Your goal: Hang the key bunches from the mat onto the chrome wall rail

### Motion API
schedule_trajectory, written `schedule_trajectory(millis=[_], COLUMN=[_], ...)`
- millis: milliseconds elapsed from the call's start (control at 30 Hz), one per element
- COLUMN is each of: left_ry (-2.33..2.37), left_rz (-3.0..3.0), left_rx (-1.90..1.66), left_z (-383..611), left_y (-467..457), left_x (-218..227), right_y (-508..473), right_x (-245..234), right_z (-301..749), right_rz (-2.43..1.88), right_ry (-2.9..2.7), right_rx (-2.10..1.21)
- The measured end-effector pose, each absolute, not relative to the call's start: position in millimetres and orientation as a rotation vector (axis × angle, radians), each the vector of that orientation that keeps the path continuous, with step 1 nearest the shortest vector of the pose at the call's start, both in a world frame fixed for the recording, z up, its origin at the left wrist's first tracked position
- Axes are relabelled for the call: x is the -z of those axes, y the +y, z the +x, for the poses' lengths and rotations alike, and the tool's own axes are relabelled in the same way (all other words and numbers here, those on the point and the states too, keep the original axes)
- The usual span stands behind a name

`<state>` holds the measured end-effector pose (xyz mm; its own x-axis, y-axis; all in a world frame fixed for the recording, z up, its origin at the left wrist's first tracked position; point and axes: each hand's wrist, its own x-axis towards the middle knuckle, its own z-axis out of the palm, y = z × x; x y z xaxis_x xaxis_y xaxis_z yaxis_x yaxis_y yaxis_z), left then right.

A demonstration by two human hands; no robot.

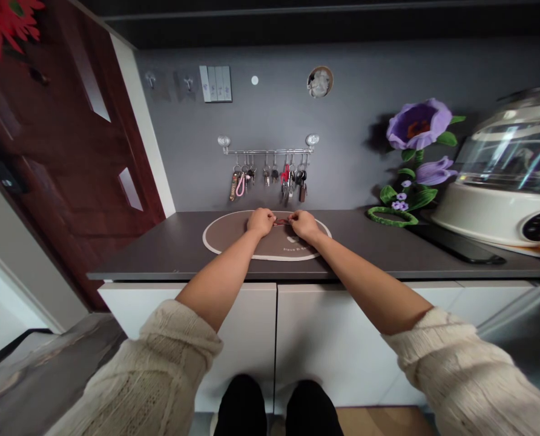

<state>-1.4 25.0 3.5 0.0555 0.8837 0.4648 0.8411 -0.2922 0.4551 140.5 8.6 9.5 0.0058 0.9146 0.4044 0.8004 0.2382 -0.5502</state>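
Over the far part of an oval brown mat (227, 235) with a pale rim, both of my hands pinch a thin, dark reddish strip or cord (281, 222). My left hand (261, 221) has its fingers closed at the strip's left end. At the other end, my right hand (303, 224) is closed with thumb and fingertips together. The strip stretches across the short gap between them, and its exact kind is too small to tell. White printing shows on the mat near my right wrist.
Behind my hands a clear wall rail (270, 151) carries several keys. Toward the right of the dark counter (170, 242) stand a purple crocheted flower (418, 127), a black phone-like slab (460, 242) and a cream appliance (483, 209). A dark red door (83, 157) is at left.
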Motion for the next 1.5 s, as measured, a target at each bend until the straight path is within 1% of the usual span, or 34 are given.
schedule_trajectory(millis=[333, 667, 933, 1167, 1300, 1500], left_ry=[1.884, 1.878, 1.668, 1.345, 1.185, 1.026], left_rz=[2.297, 2.219, 2.151, 1.867, 1.676, 1.554], left_rx=[-1.046, -1.279, -1.462, -1.591, -1.601, -1.585], left_z=[-0.7, -0.3, 0.8, 4.3, 7.3, 9.5], left_y=[23.4, 20.4, 23.2, 29.3, 29.8, 27.8], left_x=[-3.8, -6.2, -8.1, -4.9, -4.6, -5.8], right_y=[11.0, 11.2, 11.8, 12.0, 15.3, 16.7], right_x=[-8.9, -9.2, -9.9, -11.6, -10.6, -10.0], right_z=[141.4, 142.6, 142.5, 141.4, 140.2, 138.2], right_rz=[-1.604, -1.606, -1.558, -1.43, -1.313, -1.164], right_ry=[-1.836, -1.797, -1.765, -1.737, -1.749, -1.77], right_rx=[-0.192, -0.215, -0.214, -0.253, -0.264, -0.313])
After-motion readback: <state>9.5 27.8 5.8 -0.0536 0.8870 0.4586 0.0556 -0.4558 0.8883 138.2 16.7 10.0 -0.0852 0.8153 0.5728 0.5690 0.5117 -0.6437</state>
